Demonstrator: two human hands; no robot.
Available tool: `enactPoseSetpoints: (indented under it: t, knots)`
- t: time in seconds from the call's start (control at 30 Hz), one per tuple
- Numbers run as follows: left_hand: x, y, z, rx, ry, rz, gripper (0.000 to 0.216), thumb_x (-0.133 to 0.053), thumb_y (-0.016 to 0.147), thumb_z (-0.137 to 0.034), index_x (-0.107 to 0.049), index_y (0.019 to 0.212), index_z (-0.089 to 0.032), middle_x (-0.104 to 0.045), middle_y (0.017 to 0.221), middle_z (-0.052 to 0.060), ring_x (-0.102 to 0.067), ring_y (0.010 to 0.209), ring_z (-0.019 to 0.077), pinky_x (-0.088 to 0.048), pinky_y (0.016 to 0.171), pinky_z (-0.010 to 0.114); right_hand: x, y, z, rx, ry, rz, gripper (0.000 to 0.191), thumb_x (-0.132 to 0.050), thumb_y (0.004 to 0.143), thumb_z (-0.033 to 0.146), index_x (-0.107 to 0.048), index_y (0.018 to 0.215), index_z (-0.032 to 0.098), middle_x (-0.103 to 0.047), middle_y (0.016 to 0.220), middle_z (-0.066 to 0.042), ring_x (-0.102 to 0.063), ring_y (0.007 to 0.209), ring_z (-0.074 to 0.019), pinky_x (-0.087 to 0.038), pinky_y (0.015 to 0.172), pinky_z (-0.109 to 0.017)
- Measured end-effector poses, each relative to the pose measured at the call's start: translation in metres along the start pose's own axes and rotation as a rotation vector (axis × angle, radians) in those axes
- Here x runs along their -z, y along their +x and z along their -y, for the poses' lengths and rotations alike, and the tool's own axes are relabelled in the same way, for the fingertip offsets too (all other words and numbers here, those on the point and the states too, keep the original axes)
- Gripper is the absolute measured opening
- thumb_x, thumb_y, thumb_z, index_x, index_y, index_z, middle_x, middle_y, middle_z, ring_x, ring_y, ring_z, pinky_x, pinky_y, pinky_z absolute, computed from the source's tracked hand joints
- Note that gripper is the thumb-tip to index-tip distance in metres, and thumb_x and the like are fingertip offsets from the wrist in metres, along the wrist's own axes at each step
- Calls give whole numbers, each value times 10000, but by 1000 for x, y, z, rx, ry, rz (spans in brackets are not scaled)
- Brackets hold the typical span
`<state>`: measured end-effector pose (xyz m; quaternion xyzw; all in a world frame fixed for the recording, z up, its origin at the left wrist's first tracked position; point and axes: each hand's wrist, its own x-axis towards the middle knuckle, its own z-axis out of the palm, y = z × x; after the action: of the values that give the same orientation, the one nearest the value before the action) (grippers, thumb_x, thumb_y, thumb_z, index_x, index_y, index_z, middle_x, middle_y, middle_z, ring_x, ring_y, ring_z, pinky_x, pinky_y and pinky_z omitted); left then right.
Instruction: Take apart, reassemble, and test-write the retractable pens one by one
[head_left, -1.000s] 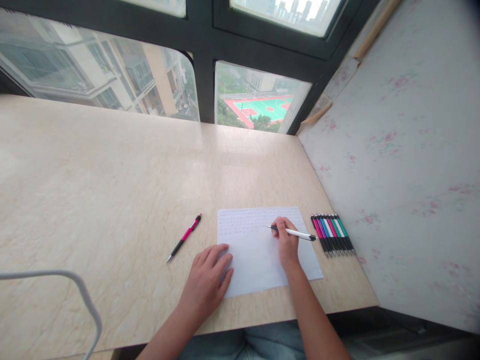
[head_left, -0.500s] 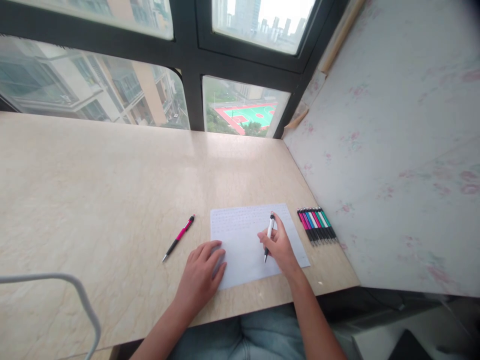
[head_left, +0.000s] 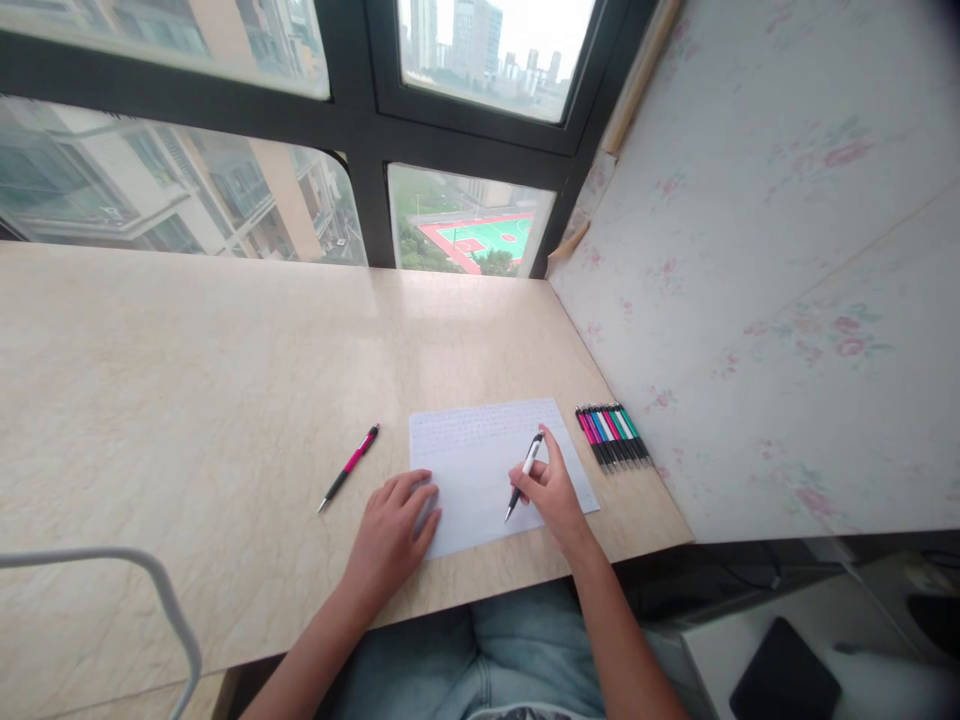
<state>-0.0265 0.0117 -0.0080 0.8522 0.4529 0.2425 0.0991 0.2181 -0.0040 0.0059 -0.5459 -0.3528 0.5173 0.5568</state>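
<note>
A white sheet of paper [head_left: 472,490] lies near the front edge of the counter, with rows of handwriting across its upper part. My right hand [head_left: 551,495] grips a white pen [head_left: 530,457] with a black grip, slanted over the lower right of the sheet. Its tip points down and left; whether it touches the paper I cannot tell. Spread over the sheet's left edge, my left hand [head_left: 397,525] rests flat with fingers apart and nothing in it. Left of that hand, a pink pen [head_left: 350,467] with a black grip lies diagonally on the counter.
Several coloured pens [head_left: 613,437] lie side by side right of the paper, close to the papered wall [head_left: 780,300]. A grey curved cable or tube [head_left: 161,585] crosses the lower left. Dark window frames [head_left: 360,190] stand behind the marble-patterned counter [head_left: 225,360].
The white pen has tilted, its tip swinging left while its top stays toward the right. The whole view has shifted slightly. My left hand still lies on the paper.
</note>
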Motion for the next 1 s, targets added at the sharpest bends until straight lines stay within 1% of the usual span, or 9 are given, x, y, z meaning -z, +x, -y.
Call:
enactPoseSetpoints:
  t: [0.07,0.23,0.33,0.4,0.47,0.57,0.67,0.77,1.0]
  knots:
    - [0,0,0,1,7,7,178,-525,886,-250,-635,1022,-219,-629,1186,108,-578,1075,276,-467,898,452,1,-1,0,17,-7,-26,966,-735,747,325,-138,1503,244,-634,690,43,-528,550,-122,-410,488,-218]
    - [0,0,-1,12,6,26,177,-522,889,-245,-631,1024,-211,-621,1197,114,-568,1089,283,-460,901,460,1,-4,-1,46,-73,-21,798,-721,753,356,-307,1426,239,-637,686,38,-534,550,-124,-421,508,-226]
    - [1,0,-1,13,-5,23,179,-524,888,-238,-630,1030,-213,-619,1200,111,-566,1092,280,-458,906,456,2,-5,-2,57,-125,-32,846,-697,773,361,-235,1470,231,-631,698,36,-552,581,-140,-430,540,-245]
    - [1,0,-1,16,-8,25,179,-524,889,-240,-630,1030,-213,-619,1201,109,-565,1095,280,-456,910,455,6,-4,-3,69,-258,-50,918,-688,775,363,-156,1509,213,-600,656,54,-548,579,-152,-421,555,-257]
    - [1,0,-1,20,-9,29,180,-523,889,-244,-630,1031,-212,-620,1200,109,-563,1097,282,-453,914,458,12,-1,-4,99,-506,-67,920,-695,761,361,-193,1513,188,-552,595,74,-525,554,-159,-402,571,-269]
    - [1,0,-1,23,-11,33,181,-521,889,-249,-632,1026,-209,-621,1198,114,-565,1093,286,-453,913,465,23,3,-4,134,-917,-93,744,-684,761,341,-405,1432,182,-531,582,63,-522,566,-167,-372,596,-271]
    - [0,0,-1,31,-18,33,181,-521,886,-257,-637,1018,-211,-623,1198,119,-567,1093,291,-454,913,467,29,4,-2,129,-1170,-100,547,-664,781,332,-553,1300,198,-606,700,12,-577,675,-187,-371,619,-267]
    - [0,0,-1,40,-29,36,183,-523,885,-261,-637,1019,-212,-623,1200,117,-566,1097,294,-451,917,469,27,1,-1,161,-1228,-88,373,-625,826,354,-629,1162,193,-649,808,-24,-607,780,-205,-394,659,-273]
    - [0,0,-1,50,-29,55,189,-513,891,-264,-626,1033,-211,-613,1214,121,-556,1109,297,-439,927,472,20,-9,0,214,-1223,-104,120,-557,856,278,-660,852,217,-662,847,-32,-620,789,-193,-407,675,-274]
